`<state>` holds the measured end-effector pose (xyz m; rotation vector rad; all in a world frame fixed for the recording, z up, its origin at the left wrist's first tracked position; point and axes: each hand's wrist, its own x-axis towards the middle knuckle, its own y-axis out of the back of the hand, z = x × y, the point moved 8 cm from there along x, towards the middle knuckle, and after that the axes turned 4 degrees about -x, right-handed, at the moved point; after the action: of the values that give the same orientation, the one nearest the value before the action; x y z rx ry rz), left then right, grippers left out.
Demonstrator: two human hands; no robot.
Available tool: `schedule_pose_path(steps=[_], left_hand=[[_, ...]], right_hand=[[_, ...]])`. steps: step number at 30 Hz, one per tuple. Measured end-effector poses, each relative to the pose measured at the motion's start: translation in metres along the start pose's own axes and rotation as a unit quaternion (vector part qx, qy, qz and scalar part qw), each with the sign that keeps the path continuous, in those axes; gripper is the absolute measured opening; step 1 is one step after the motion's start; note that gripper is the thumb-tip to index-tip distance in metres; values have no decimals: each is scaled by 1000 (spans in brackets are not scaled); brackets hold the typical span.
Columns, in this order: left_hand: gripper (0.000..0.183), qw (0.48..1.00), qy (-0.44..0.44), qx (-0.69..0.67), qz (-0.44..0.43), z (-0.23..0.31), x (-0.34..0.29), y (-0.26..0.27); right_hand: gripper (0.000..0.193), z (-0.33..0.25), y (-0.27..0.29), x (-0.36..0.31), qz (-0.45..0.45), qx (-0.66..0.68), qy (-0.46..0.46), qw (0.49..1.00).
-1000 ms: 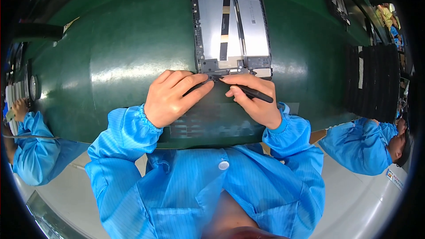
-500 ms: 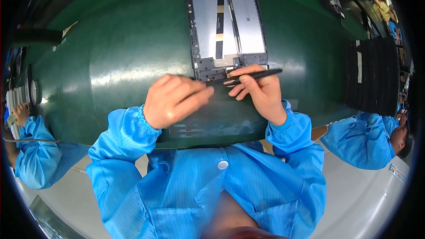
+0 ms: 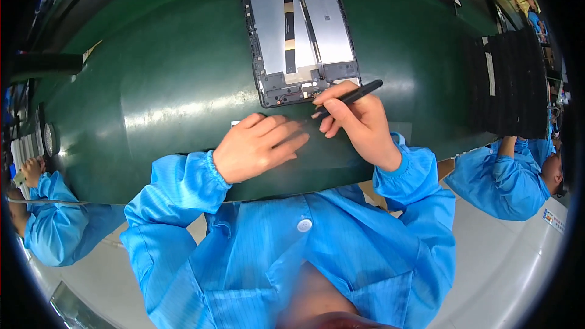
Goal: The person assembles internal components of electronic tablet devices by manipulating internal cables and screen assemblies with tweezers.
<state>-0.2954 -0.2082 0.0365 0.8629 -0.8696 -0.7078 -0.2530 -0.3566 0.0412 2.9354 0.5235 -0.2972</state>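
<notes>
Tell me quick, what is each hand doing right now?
Left hand: open, flat on the green mat, holding nothing.
Right hand: shut on the black tool.

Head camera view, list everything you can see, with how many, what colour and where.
Opened tablet: one, grey and black, back cover off, far centre of the mat.
Mat: one, dark green, covering the bench.
Black tool: one, pen-shaped, in the right hand, its tip at the tablet's near edge.
Ribbed black tray: one, right side of the bench.
Co-workers' sleeves: blue, one at left, one at right.
Hands: left hand flat on the mat; right hand gripping the tool.
</notes>
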Motion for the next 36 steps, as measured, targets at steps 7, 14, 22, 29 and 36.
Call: schedule_pose_path(steps=[7, 14, 22, 29, 36], left_hand=[[39, 1000, -18, 1, 3, 8, -26, 5], [44, 999, 37, -2, -7, 3, -26, 7], [51, 999, 41, 3, -27, 2, -27, 5], [44, 999, 37, -3, -22, 1, -25, 5], [42, 999, 48, -9, -22, 1, -24, 5]], right_hand=[[12, 56, 14, -34, 88, 52, 61, 993], [12, 29, -2, -10, -14, -60, 35, 997], [16, 18, -14, -2, 30, -159, 77, 984], [15, 20, -20, 0, 43, -191, 91, 976], [13, 26, 4, 6, 45, 67, 37, 996]])
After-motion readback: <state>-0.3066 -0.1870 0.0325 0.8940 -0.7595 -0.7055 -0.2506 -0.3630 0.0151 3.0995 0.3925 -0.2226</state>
